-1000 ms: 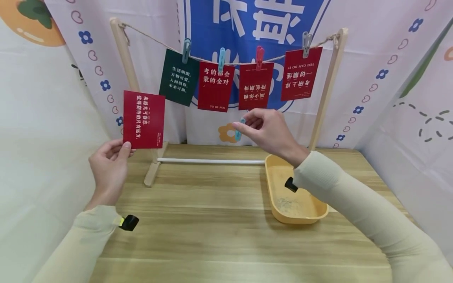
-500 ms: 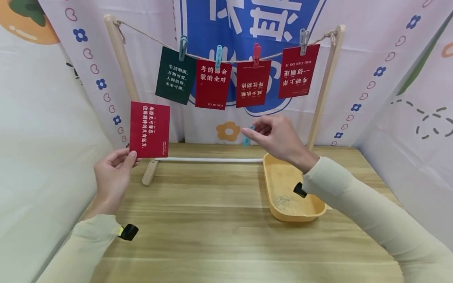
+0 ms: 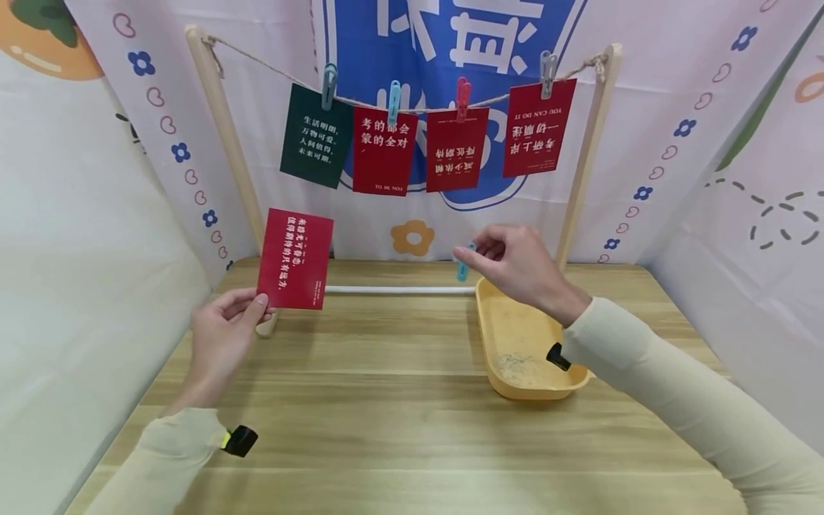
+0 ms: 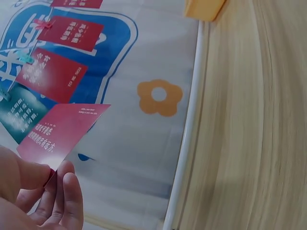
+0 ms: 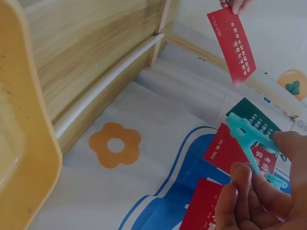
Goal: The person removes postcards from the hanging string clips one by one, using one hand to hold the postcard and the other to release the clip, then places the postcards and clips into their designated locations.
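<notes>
My left hand (image 3: 225, 332) pinches a red card (image 3: 296, 259) by its lower left corner, thumb in front. White lettering runs sideways down the card. In the right wrist view a turquoise clothespin (image 5: 247, 136) sits between the thumb and fingers of my right hand (image 3: 518, 268), which is raised near the tray's far end. Above both hands a twine line (image 3: 257, 64) carries a green card (image 3: 315, 136) and several red ones, such as the red card (image 3: 383, 161), each hung by a clothespin. The two held things are well apart, below the line.
Two wooden posts (image 3: 225, 136) bear the twine, with a white rod (image 3: 399, 290) across the base. A yellow tray (image 3: 531, 393) stands on the wooden table (image 3: 386, 429) at the right, under my right forearm. A printed cloth (image 3: 360, 236) hangs behind.
My left hand has moved right and down with the red card, which now tilts slightly. My right hand has gone slightly right and down with the clothespin. The head view has shifted a little.
</notes>
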The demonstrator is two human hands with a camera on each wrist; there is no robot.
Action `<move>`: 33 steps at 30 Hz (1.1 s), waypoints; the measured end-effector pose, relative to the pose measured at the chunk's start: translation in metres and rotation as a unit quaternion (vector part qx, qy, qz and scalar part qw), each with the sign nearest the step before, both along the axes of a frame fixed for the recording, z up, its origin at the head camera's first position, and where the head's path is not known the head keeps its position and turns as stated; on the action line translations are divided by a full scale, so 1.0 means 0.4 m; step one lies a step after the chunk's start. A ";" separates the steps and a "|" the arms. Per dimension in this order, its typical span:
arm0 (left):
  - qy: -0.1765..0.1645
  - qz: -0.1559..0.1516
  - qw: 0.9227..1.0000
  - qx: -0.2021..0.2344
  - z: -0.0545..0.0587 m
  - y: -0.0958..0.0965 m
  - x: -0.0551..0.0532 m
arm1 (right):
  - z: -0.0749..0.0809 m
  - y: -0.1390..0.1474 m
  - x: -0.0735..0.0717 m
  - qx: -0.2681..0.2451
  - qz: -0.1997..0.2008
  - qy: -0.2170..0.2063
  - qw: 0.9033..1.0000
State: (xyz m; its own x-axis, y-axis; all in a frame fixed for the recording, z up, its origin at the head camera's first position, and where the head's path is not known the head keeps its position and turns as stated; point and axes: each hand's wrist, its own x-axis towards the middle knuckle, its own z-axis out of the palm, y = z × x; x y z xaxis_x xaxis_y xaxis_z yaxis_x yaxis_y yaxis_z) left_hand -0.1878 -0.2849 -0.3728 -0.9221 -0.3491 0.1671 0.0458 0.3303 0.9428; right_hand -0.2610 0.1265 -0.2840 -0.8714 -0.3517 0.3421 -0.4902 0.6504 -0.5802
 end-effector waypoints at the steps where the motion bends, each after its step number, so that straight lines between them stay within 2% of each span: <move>1: 0.000 -0.002 1.000 0.002 -0.001 0.003 0.002 | -0.003 0.002 -0.001 0.001 -0.002 0.001 1.000; 11: -0.012 -0.019 0.999 0.024 -0.021 0.017 0.011 | -0.025 0.025 -0.006 0.017 -0.019 -0.004 1.000; 18: -0.022 -0.031 0.998 0.057 -0.035 0.036 0.015 | -0.034 0.037 -0.007 0.032 -0.032 -0.019 0.999; 24: -0.038 -0.038 0.997 0.055 -0.047 0.039 0.016 | -0.040 0.042 -0.008 0.037 -0.039 -0.026 0.998; 33: -0.059 -0.047 0.994 0.076 -0.071 0.044 0.018 | -0.047 0.052 -0.012 0.059 -0.046 -0.053 0.996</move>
